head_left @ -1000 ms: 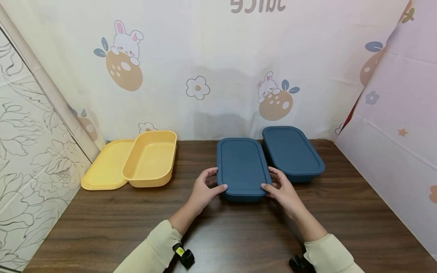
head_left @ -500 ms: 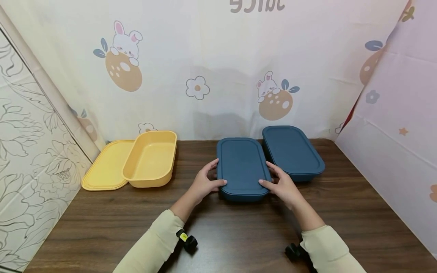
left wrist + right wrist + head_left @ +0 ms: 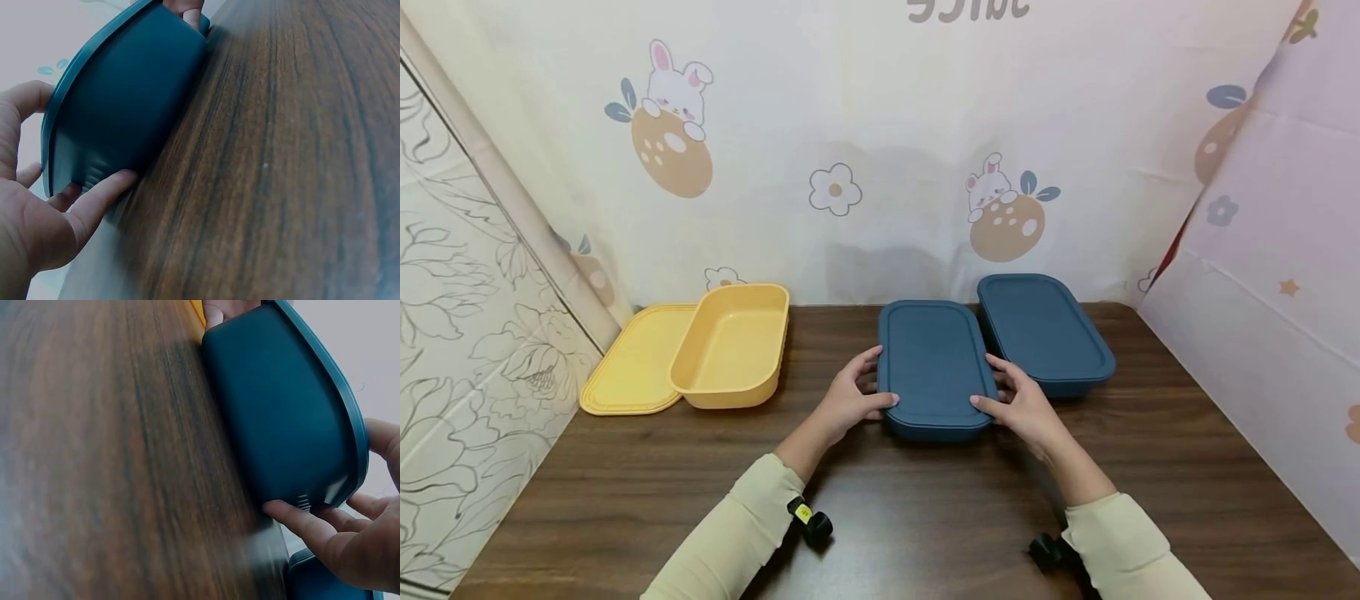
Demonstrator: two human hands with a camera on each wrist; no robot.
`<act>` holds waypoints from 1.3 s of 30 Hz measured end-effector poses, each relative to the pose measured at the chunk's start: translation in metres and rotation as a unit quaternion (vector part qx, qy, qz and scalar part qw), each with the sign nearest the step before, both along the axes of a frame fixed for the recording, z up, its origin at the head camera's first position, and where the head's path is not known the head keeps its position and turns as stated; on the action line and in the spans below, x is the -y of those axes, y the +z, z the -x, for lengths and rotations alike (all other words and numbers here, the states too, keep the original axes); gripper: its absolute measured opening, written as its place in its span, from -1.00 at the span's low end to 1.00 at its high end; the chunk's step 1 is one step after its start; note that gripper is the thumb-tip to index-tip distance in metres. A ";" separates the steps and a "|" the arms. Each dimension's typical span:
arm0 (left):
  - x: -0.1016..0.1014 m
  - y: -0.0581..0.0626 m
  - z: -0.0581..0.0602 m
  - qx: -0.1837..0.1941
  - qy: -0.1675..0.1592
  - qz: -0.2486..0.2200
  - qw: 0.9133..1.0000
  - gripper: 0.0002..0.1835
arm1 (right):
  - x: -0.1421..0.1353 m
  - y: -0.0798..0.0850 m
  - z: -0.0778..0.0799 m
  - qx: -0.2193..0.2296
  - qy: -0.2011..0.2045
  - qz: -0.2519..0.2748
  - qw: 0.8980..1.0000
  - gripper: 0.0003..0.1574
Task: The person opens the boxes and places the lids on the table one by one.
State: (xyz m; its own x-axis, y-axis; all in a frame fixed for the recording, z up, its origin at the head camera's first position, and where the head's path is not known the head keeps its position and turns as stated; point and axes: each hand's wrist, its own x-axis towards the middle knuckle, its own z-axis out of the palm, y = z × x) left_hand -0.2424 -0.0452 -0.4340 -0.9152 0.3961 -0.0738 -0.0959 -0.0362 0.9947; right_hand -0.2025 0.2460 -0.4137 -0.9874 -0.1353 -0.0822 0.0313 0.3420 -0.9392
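Note:
A lidded blue food container [image 3: 932, 358] sits on the table, its near short end toward me. My left hand [image 3: 844, 406] holds its left side near the front corner, thumb on the lid and fingers along the wall. On the opposite side my right hand [image 3: 1028, 414] grips in the same way, its thumb over the lid's right edge. Both wrist views show the container's front wall [image 3: 125, 87], with fingertips low on its sides close to the tabletop. The lid looks seated all round; the container's inside is hidden.
A second lidded blue container [image 3: 1045, 329] stands close at the back right. At the left, an open yellow container [image 3: 730, 346] partly overlaps a flat yellow lid [image 3: 632, 362]. A patterned curtain [image 3: 880, 108] runs along the wooden table's [image 3: 925, 517] back edge.
Both hands have shifted slightly forward along the container's sides, the thumbs a little farther onto the lid. The containers have stayed in place, and the last half second shows almost no hand movement.

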 end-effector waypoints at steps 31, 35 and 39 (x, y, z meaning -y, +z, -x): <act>0.005 0.000 -0.016 -0.008 -0.007 0.006 1.000 -0.12 | -0.003 0.001 -0.013 -0.002 0.014 0.014 1.000 0.08; 0.006 -0.001 -0.019 -0.014 -0.008 0.007 1.000 -0.12 | -0.003 0.001 -0.016 -0.002 0.018 0.014 1.000 0.08; 0.007 -0.002 -0.022 -0.015 -0.007 0.007 1.000 -0.12 | -0.002 0.001 -0.018 -0.007 0.022 0.013 1.000 0.08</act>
